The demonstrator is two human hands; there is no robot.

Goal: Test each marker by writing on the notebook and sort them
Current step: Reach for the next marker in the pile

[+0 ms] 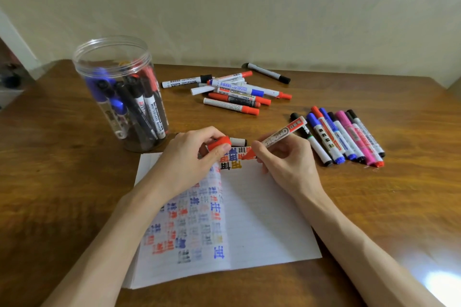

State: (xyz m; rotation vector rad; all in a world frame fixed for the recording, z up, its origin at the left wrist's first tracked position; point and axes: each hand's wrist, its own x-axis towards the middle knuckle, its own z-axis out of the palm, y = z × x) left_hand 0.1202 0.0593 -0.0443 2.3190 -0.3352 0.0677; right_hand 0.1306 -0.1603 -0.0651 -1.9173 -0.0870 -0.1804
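Clear jar (79, 62), far left, open at the top: holds a bundle of capped markers, blue, black and red, standing and leaning inside.

Red marker (282, 133): uncapped, above the top edge of the notebook (262, 207). Long axis slanted, tip down and left at the inked marks on the right page, rear end up and right.

Right hand (287, 162): fingers and thumb curled round the marker's lower barrel, forearm coming in from the lower right.

Left hand (192, 157): thumb and fingers pinch the red cap (219, 143) just left of the tip, forearm crossing the left page.

Table (62, 182): loose pile of markers (232, 90) at the far centre; ordered row of markers (344, 137) to the right.
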